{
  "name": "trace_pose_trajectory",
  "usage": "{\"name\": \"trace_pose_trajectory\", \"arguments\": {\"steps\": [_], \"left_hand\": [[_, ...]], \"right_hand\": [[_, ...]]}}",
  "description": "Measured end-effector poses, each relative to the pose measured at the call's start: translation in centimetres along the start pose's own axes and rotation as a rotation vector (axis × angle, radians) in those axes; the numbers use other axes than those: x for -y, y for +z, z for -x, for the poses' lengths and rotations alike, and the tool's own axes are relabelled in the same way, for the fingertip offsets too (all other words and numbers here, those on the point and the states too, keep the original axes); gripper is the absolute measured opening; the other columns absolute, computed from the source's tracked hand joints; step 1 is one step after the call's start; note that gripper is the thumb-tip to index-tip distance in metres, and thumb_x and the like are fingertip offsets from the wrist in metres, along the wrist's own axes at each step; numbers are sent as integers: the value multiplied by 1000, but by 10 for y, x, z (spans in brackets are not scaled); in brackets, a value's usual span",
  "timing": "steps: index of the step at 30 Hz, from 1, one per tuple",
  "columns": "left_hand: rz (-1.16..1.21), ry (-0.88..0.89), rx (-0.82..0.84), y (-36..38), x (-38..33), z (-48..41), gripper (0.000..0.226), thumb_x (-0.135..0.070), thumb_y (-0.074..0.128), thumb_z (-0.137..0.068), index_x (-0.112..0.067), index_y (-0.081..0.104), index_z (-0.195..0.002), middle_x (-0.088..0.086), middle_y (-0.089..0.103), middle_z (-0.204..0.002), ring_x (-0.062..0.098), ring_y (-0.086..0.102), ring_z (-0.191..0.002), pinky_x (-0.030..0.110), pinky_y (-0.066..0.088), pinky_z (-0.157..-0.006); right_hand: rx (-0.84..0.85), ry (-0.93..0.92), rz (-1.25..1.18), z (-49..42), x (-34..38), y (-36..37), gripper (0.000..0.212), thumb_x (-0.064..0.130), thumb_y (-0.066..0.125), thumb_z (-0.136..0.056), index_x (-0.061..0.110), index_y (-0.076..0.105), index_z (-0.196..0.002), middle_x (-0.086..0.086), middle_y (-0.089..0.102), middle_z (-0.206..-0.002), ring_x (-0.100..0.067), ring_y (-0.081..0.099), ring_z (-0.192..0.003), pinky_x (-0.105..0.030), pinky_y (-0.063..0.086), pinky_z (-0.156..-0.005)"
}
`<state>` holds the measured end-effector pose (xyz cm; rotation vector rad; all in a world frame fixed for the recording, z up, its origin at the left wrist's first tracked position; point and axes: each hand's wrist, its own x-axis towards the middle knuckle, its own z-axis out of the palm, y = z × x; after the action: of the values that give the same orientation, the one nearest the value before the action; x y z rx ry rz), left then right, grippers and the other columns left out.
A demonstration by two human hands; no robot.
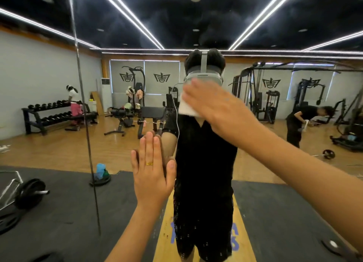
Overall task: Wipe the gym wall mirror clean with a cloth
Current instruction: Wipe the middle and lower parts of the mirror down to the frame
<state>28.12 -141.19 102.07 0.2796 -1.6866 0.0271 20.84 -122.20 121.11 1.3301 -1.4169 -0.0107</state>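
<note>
currently: person stands close to the mirror (117, 147), both arms raised to the glass.

right hand (212, 104) lies flat, fingers extended rather than curled, pressing a folded white cloth (187, 109) onto the glass at about head height. the cloth shows below and left of the palm; the rest is covered. judgement: a flat palm spreads pressure over the pad, which suits a wiping stroke. slight blur on this hand, so exact finger contact is uncertain.

left hand (151, 169) is open, fingers straight and together, palm on the glass lower down and left of the cloth, holding nothing. ring (149, 163) on one finger. judgement: it braces the body for the reach, though it may leave a print that needs wiping afterwards.

surface: pale specks (196, 242) show over the dark shirt in the reflection, well below the cloth; likely spray or dirt not yet wiped. a vertical seam (86, 124) between panels runs left of the left hand; a stroke that way would cross it.

around (all reflected): dumbbell rack (59, 116), weight plate (29, 193) on dark matting, two other people at the room's sides. nothing stands between the hands and the glass; the bracing hand itself covers a patch.
</note>
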Motion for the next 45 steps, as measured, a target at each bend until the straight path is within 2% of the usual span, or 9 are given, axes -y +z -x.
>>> {"name": "trace_pose_trajectory", "arguments": {"steps": [4,6,13,19,23,29,32,38,45], "left_hand": [[9,-29,10,1,-5,2,65,-43,24,-109,-5,19,-162,12,15,-171,27,12,-159,54,12,-127],[18,-20,21,0,-5,4,65,-44,23,-110,-7,17,-163,10,13,-172,28,13,-159,56,13,-127],[-2,-24,22,0,0,1,65,-43,24,-109,-10,13,-164,8,10,-172,28,12,-160,58,16,-126],[6,-34,32,0,-5,4,67,-43,24,-109,-3,20,-162,8,10,-173,30,13,-159,57,14,-127],[7,-39,35,0,-5,-1,66,-43,25,-108,-6,18,-163,6,9,-173,28,12,-160,56,13,-127],[202,2,110,-26,-1,-4,71,-34,43,-103,-7,18,-163,6,10,-174,27,10,-160,49,11,-130],[140,-14,69,-39,33,-24,72,-35,42,-103,-2,19,-162,7,6,-173,28,7,-160,43,4,-130],[13,56,62,-30,80,-34,69,-39,34,-105,1,24,-160,17,16,-171,33,14,-159,56,15,-127],[27,55,32,-28,82,-33,68,-39,35,-105,-4,22,-161,16,19,-170,29,14,-159,53,16,-127]], "right_hand": [[-143,197,-20,-48,-14,-2,69,-9,71,-86,1,46,-150,-19,45,-157,-37,37,-148,-46,22,-123],[-209,273,-85,-51,-4,6,67,-10,68,-86,1,48,-149,-19,45,-157,-36,36,-149,-45,20,-124],[-77,29,-105,1,33,35,55,4,45,-95,0,48,-149,-19,43,-158,-34,37,-150,-42,16,-124],[-77,19,-153,3,21,29,57,-3,57,-89,0,53,-145,-19,48,-155,-36,42,-146,-42,17,-121],[-59,39,-160,1,26,29,57,7,34,-92,-1,55,-144,-20,49,-153,-36,45,-144,-42,19,-121],[-5,54,-158,2,24,21,56,13,31,-97,1,49,-150,-17,43,-158,-34,36,-149,-39,12,-125],[-6,80,-157,-18,26,20,56,13,33,-98,2,46,-151,-16,41,-160,-32,33,-151,-40,12,-126],[-45,111,-101,-84,30,15,70,-13,61,-83,0,46,-150,-21,44,-157,-38,36,-148,-48,20,-122],[-68,217,-98,-171,35,12,62,-3,62,-94,4,43,-152,-16,40,-160,-35,30,-152,-43,16,-126]]}}
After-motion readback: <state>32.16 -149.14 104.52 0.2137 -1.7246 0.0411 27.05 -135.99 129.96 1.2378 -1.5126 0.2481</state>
